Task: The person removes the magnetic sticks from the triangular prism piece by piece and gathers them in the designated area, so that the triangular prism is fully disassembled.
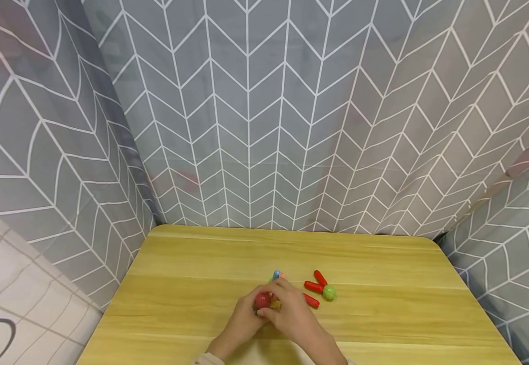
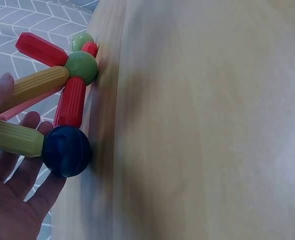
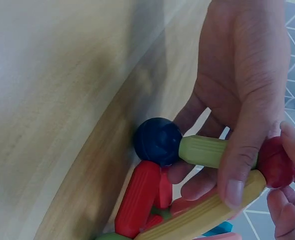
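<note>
Both hands hold a toy of chunky magnetic building sticks and balls low over the table's near half. My left hand (image 1: 241,320) grips the red ball (image 3: 276,162) at one corner with its fingertips. The right hand (image 3: 245,85) holds the same toy: its thumb lies on the yellow stick (image 3: 207,212), its fingers behind the light green stick (image 3: 202,151) and against the dark blue ball (image 3: 158,141). From the blue ball a red stick (image 2: 72,102) runs to a green ball (image 2: 81,67). In the left wrist view, the red ball is out of sight.
On the wooden table (image 1: 383,324), right of the hands, lie red sticks (image 1: 313,287) around a light green ball (image 1: 329,292). A blue stick (image 1: 276,274) shows just beyond the fingers. Patterned grey curtains (image 1: 264,126) hang behind and beside the table.
</note>
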Demonstrator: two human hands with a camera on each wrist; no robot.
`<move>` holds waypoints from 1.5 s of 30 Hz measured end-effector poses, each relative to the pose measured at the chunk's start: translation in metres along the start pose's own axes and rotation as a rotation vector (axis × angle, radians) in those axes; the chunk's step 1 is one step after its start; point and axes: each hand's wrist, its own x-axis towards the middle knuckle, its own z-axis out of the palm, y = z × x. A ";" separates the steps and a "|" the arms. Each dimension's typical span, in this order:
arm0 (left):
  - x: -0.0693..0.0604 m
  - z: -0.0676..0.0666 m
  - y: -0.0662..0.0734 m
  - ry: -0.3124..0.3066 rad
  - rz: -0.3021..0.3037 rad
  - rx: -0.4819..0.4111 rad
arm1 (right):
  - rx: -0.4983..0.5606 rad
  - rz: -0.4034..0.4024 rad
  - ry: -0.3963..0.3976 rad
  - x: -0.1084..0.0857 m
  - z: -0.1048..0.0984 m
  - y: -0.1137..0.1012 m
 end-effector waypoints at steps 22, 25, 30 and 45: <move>-0.002 -0.005 -0.008 -0.056 0.039 -0.050 | -0.256 -0.009 -0.003 0.006 0.013 -0.011; -0.002 -0.004 -0.009 -0.050 0.042 -0.054 | -0.264 -0.017 0.018 0.006 0.014 -0.012; -0.002 -0.004 -0.010 -0.041 0.047 -0.051 | -0.275 -0.022 0.049 0.005 0.016 -0.014; -0.004 -0.003 -0.009 -0.048 0.032 -0.036 | -0.242 0.003 0.050 0.004 0.017 -0.011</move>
